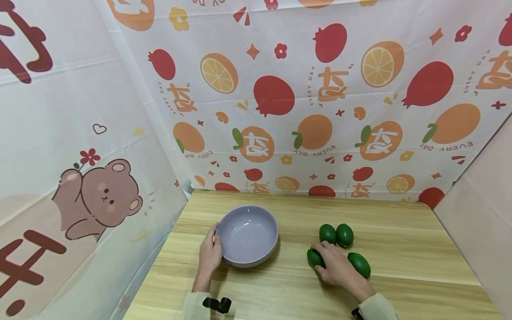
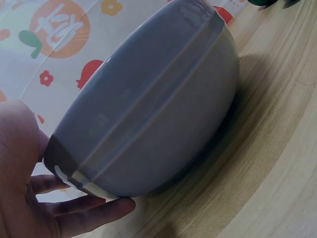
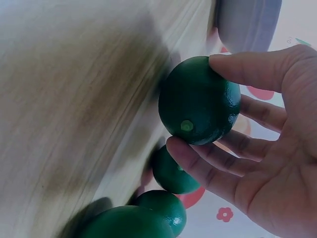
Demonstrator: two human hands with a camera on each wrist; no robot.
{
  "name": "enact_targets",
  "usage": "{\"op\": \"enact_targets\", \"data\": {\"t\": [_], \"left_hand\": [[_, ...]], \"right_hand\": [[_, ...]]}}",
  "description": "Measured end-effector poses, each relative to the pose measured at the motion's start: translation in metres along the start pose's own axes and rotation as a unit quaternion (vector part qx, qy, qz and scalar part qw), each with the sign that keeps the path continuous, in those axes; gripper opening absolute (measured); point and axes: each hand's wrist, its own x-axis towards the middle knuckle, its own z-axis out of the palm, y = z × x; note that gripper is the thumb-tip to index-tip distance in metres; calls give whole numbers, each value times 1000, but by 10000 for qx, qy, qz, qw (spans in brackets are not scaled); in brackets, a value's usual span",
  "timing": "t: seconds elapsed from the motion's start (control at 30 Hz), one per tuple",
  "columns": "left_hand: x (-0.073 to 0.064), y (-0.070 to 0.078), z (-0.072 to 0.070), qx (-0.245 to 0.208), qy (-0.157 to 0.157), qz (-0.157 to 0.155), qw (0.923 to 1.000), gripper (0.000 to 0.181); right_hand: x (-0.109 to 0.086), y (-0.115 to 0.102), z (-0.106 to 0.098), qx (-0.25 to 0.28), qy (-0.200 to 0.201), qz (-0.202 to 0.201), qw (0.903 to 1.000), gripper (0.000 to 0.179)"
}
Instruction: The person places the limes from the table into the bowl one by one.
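A grey-purple bowl (image 1: 247,235) sits on the wooden table, with nothing visible inside it. My left hand (image 1: 210,253) holds it at the left side; in the left wrist view the thumb is by the rim and the fingers lie against the outer wall of the bowl (image 2: 163,104). To the right, my right hand (image 1: 338,266) grips a dark green lime (image 1: 314,258) between thumb and fingers. Seen from the right wrist, that lime (image 3: 198,101) shows its pale stem spot, close over the table. Two limes (image 1: 336,234) touch side by side just behind the hand, and another lime (image 1: 359,265) lies right of it.
The wooden table (image 1: 280,293) ends at a back wall covered by a fruit-print cloth (image 1: 296,146). On the left hangs a cloth with a bear picture (image 1: 106,195). A plain pale wall (image 1: 484,200) borders the right side.
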Motion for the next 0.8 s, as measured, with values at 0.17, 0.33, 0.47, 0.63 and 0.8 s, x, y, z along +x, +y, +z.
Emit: {"op": "enact_targets", "data": {"t": [0.17, 0.33, 0.47, 0.63, 0.8], "left_hand": [[1, 0, -1, -29, 7, 4, 10000, 49], [1, 0, -2, -45, 7, -12, 10000, 49], [0, 0, -2, -46, 39, -5, 10000, 49], [1, 0, -2, -44, 122, -18, 9999, 48], [2, 0, -4, -95, 140, 8, 9999, 46]], "right_hand": [[1, -2, -6, 27, 48, 35, 10000, 50], [4, -3, -15, -58, 212, 9, 9998, 50], [9, -3, -24, -193, 379, -107, 9990, 51], [16, -2, -35, -284, 521, -163, 9981, 51], [22, -2, -46, -273, 723, -243, 9967, 52]]}}
